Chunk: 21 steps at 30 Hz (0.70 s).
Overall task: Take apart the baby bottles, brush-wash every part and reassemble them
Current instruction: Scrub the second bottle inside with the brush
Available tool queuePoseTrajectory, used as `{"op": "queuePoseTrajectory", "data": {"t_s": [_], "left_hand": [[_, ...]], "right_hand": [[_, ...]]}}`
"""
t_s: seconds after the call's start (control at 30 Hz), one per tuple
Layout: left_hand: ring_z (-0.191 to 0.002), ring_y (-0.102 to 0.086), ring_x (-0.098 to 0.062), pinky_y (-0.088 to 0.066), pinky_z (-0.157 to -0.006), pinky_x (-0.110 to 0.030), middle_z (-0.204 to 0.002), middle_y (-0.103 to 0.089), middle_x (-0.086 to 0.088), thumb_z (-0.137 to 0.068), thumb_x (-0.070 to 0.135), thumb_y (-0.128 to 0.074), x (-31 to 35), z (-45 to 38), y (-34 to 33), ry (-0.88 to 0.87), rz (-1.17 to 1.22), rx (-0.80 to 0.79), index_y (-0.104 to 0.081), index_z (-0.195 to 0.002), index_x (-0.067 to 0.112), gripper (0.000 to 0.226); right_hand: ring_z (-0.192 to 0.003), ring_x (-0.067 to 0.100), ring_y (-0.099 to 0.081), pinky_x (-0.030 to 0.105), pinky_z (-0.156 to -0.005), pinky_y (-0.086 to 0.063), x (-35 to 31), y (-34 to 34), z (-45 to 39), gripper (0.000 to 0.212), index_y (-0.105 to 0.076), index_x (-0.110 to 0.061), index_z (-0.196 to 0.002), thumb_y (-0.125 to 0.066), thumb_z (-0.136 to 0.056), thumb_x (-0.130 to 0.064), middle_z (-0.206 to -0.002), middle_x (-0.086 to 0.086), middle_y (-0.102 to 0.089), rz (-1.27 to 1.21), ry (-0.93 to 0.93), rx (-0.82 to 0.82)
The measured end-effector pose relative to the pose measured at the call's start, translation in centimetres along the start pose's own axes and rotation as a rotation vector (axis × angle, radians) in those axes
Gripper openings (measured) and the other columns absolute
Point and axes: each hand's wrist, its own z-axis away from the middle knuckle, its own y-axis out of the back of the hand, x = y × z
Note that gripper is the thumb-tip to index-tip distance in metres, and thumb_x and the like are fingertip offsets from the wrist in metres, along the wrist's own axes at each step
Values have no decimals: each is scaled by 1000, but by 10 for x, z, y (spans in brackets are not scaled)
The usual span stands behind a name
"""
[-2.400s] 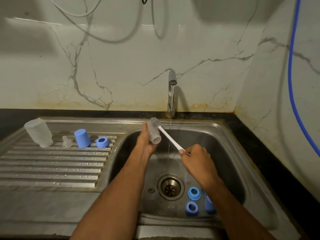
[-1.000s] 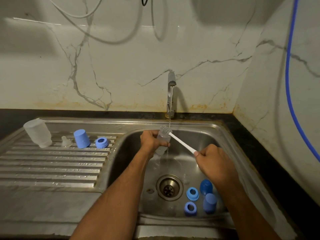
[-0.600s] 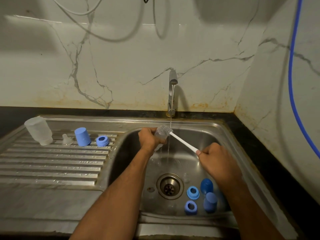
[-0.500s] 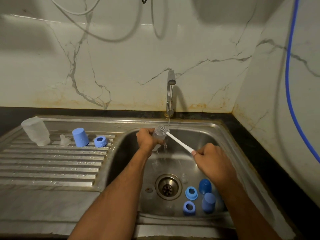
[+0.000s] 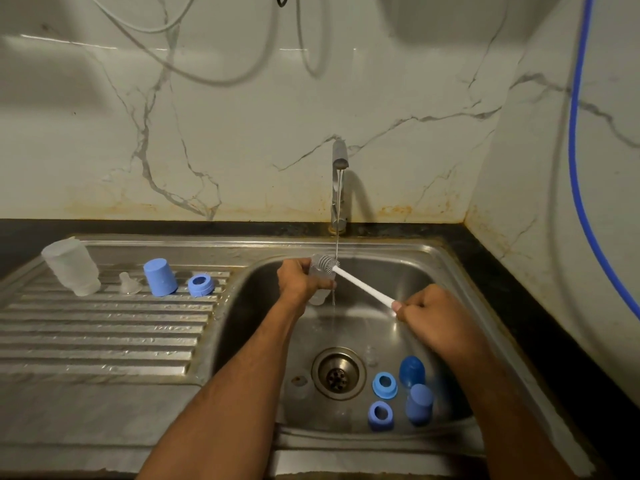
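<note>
Dim, stained marble-veined walls point(image 5: 242, 140) meet a dark countertop point(image 5: 540, 296) corner.

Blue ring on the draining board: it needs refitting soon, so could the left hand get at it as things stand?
Probably not yet: the left hand grips the clear bottle under the tap. The blue ring lies uncovered and nothing blocks the way.

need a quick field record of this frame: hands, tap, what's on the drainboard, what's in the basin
left hand: holds clear bottle under the stream
right hand: grips bottle brush, bristle head at bottle mouth
tap: running, thin stream
drainboard: upturned clear bottle, clear nipple, blue cap, blue ring
basin: two blue rings, two blue caps beside the drain
</note>
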Motion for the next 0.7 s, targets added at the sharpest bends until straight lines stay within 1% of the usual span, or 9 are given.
{"op": "queuePoseTrajectory", "data": {"t_s": [0.03, 0.07, 0.17, 0.33, 0.47, 0.53, 0.6, 0.7], "left_hand": [[-93, -68, -10, -54, -74, -22, -99, -72, 5, -69, 5, -88, 2, 1, -3, -6, 3, -18, -71, -97, 21, 37], [-96, -66, -11, -53, -76, -23, -105, -71, 3, -70, 7, -88, 1, 0, -4, -7, -1, -27, -70, -103, 20, 40], [-105, -63, -16, -53, -87, -30, -118, -70, -4, -69, 9, -90, -5, -4, -2, -14, -52, -42, -68, -117, 13, 53], [-110, -64, -22, -56, -94, -39, -118, -70, -7, -69, 13, -91, -8, -2, -14, -46, -189, -82, -67, -120, 12, 57], [-113, -62, -22, -57, -95, -43, -121, -67, -5, -70, 15, -90, -8, -1, -18, -100, -195, -89, -63, -125, 15, 62], [-116, -59, -23, -55, -97, -46, -125, -64, -5, -70, 16, -91, -6, -1, -19, -140, -208, -79, -59, -129, 15, 67], [-117, -59, -22, -54, -100, -44, -126, -64, -6, -71, 18, -90, -3, -2, -21, -189, -224, -61, -59, -128, 14, 66], [-116, -59, -21, -52, -99, -35, -124, -65, -7, -73, 22, -89, -3, -3, -22, -221, -265, -7, -60, -126, 11, 62]], "right_hand": [[-74, 13, -61, 27, -62, -38, 4, 0, -2, 32, -72, -22, -86, -58, -99, -47, -79, 0, -67, -25, -24, 33], [-73, 14, -61, 27, -61, -38, 5, -1, -3, 33, -72, -21, -84, -57, -99, -47, -77, 1, -66, -33, -39, 59], [-70, 17, -63, 30, -64, -43, 6, -13, -6, 38, -70, -19, -77, -56, -100, -45, -72, 3, -67, -62, -61, 101], [-68, 14, -60, 27, -58, -38, 11, -22, -13, 35, -68, -17, -77, -57, -100, -41, -73, 2, -66, -35, -120, 141], [-66, 14, -60, 24, -53, -36, 10, -26, -16, 35, -69, -14, -78, -57, -99, -39, -73, 4, -66, -11, -108, 104], [-66, 12, -58, 23, -53, -32, 7, -25, -19, 35, -69, -15, -80, -55, -100, -40, -75, 3, -66, 8, -116, 108], [-64, 11, -56, 22, -52, -32, 6, -24, -21, 36, -68, -15, -80, -55, -101, -40, -76, 4, -67, 9, -109, 122], [-63, 11, -55, 22, -52, -32, 5, -22, -20, 36, -68, -15, -81, -54, -102, -40, -75, 3, -65, 17, -99, 122]]}}
